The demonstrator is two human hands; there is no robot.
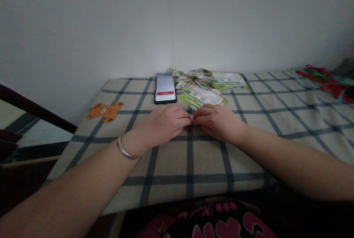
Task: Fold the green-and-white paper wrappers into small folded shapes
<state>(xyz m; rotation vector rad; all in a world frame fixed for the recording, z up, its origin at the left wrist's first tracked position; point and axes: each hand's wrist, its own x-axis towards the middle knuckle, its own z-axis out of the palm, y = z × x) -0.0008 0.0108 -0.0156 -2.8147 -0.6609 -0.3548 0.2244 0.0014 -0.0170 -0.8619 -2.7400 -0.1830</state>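
Observation:
My left hand (170,123), with a silver bangle on its wrist, and my right hand (218,120) meet at the fingertips over the tablecloth. Between them shows a small bit of printed paper (191,117), pinched by both hands; most of it is hidden by my fingers. Just beyond, flat green-and-white printed flyers (204,97) lie fanned out and overlapping. Behind these is a heap of folded, crumpled flyers (195,77) of similar print. A second flat stack of flyers (229,78) rests to the right of the heap, near the wall.
A phone (165,90) with a lit screen lies left of the flyers. An orange teddy bear picture (105,111) is on the checked tablecloth (171,179) at left. Red and green cords or fabric (323,79) are bunched at far right. The wall (138,20) borders the table's back.

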